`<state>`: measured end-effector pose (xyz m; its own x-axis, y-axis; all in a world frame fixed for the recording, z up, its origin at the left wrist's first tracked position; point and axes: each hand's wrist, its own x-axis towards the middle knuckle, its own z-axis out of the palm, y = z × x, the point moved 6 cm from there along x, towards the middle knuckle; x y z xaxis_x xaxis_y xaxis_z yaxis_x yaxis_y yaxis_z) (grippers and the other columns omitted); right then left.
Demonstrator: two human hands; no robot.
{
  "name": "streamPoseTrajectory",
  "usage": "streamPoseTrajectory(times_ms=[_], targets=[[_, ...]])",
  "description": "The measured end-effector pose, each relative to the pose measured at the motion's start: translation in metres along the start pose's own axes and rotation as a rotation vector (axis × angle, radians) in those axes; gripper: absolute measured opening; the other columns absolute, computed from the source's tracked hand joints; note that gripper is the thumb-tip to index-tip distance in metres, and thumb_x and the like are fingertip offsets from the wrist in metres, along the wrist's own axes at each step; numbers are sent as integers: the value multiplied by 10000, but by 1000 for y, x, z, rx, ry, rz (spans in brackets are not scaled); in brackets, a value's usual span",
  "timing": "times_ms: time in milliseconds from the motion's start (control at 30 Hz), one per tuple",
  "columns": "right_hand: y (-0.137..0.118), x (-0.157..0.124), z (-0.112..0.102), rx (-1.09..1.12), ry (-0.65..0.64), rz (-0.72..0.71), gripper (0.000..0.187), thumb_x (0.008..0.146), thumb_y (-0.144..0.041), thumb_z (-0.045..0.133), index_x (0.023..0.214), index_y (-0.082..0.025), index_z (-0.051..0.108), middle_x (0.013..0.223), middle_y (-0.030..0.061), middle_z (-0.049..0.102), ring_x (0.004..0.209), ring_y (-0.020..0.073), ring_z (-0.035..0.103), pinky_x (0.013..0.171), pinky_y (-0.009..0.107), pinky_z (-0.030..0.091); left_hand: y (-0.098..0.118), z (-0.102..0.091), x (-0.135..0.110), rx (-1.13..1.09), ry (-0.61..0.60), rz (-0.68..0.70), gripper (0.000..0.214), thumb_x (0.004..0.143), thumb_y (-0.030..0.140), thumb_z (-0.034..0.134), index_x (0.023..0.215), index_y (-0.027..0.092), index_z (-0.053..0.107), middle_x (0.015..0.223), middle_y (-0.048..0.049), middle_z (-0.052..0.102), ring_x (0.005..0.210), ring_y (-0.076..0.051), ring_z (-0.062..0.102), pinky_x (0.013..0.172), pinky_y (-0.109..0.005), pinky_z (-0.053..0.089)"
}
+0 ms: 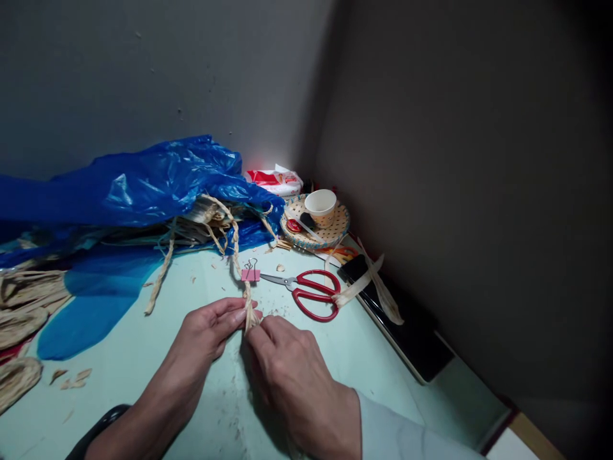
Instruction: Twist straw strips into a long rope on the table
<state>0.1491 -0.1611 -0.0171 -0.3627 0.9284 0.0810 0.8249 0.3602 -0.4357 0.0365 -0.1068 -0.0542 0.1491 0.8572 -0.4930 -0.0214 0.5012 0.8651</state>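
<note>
A braided cord of pale dried plant fibre (pixel 235 239) runs from under the blue plastic toward me. A pink binder clip (pixel 250 275) sits across it. Just below the clip, my left hand (pixel 211 329) pinches the braid between thumb and fingers. Close beside it, my right hand (pixel 292 370) is closed around the loose strands at the braid's lower end; its fingertips are mostly hidden behind the back of the hand. Red-handled scissors (pixel 316 294) lie to the right of the clip, their blades pointing at it.
Blue plastic bags (pixel 158 185) cover more dried fibre at the back left. Fibre bundles (pixel 29 313) lie at the left edge. At the back stands a woven tray (pixel 340 227) with a paper cup (pixel 320 207). A black phone-like device (pixel 407 338) and fibre strips (pixel 366 281) are on the right, near the wall.
</note>
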Motion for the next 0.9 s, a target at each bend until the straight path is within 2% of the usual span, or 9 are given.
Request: streamPoseTrajectory(times_ms=[67, 133, 233, 300, 433, 533, 700, 800, 900], targets=[[-4, 1, -2, -33, -6, -59, 376, 931, -41, 437, 1290, -124, 515, 1164, 138, 622, 998, 250, 562, 752, 358, 466, 0, 0, 0, -12, -7, 8, 333, 699, 333, 803, 981, 181, 712, 895, -31, 773, 858, -171, 653, 765, -251, 464], [-1, 6, -11, -3, 45, -68, 263, 973, -125, 431, 1184, -138, 588, 1107, 118, 638, 978, 241, 558, 763, 354, 458, 2, 1, 0, -30, -23, 22, 330, 679, 313, 824, 962, 176, 723, 901, -37, 779, 852, -168, 663, 761, -243, 473], [17, 16, -31, 122, 181, 42, 230, 993, -299, 475, 1069, -148, 630, 1029, 104, 646, 952, 229, 558, 801, 342, 433, 3, 3, 0, -77, -58, 32, 295, 683, 276, 821, 945, 170, 738, 901, -46, 787, 831, -158, 681, 727, -220, 483], [28, 23, -34, 233, 136, 94, 236, 972, -336, 526, 1075, -144, 617, 960, 86, 658, 860, 198, 573, 735, 298, 417, 4, 4, 0, -84, -82, 36, 282, 709, 281, 797, 961, 168, 742, 917, -56, 791, 831, -171, 697, 748, -236, 499], [30, 32, -23, 308, -44, 70, 155, 983, -255, 497, 977, -150, 610, 754, 25, 638, 633, 134, 507, 608, 250, 330, 10, 7, 0, -6, -94, 93, 272, 726, 292, 763, 963, 159, 747, 905, -67, 798, 823, -209, 721, 814, -293, 515], [27, 33, -19, 242, -30, 72, 158, 985, -209, 463, 941, -152, 604, 756, 33, 641, 619, 129, 497, 602, 255, 300, 17, 6, 0, 120, -44, 173, 232, 729, 270, 735, 935, 165, 759, 874, -56, 802, 840, -223, 724, 827, -297, 513], [16, 32, -14, 121, -49, 30, 155, 926, -134, 483, 1020, -130, 607, 832, 74, 670, 665, 158, 547, 608, 272, 315, 27, 2, -4, 393, 26, 318, 228, 774, 253, 669, 977, 216, 767, 938, -46, 799, 939, -255, 720, 817, -306, 509], [13, 31, -14, -15, -47, -25, 201, 880, -67, 481, 1008, -119, 629, 803, 83, 653, 695, 181, 558, 599, 288, 307, 27, 1, -6, 545, 28, 353, 232, 821, 312, 627, 984, 217, 761, 877, -54, 795, 821, -270, 743, 707, -317, 507], [18, 32, -17, -46, -58, -1, 174, 864, -67, 493, 901, -129, 652, 785, 75, 649, 661, 164, 540, 585, 291, 287, 23, 0, -4, 521, 20, 290, 222, 801, 348, 650, 941, 201, 738, 730, -42, 772, 658, -265, 736, 609, -312, 482]])
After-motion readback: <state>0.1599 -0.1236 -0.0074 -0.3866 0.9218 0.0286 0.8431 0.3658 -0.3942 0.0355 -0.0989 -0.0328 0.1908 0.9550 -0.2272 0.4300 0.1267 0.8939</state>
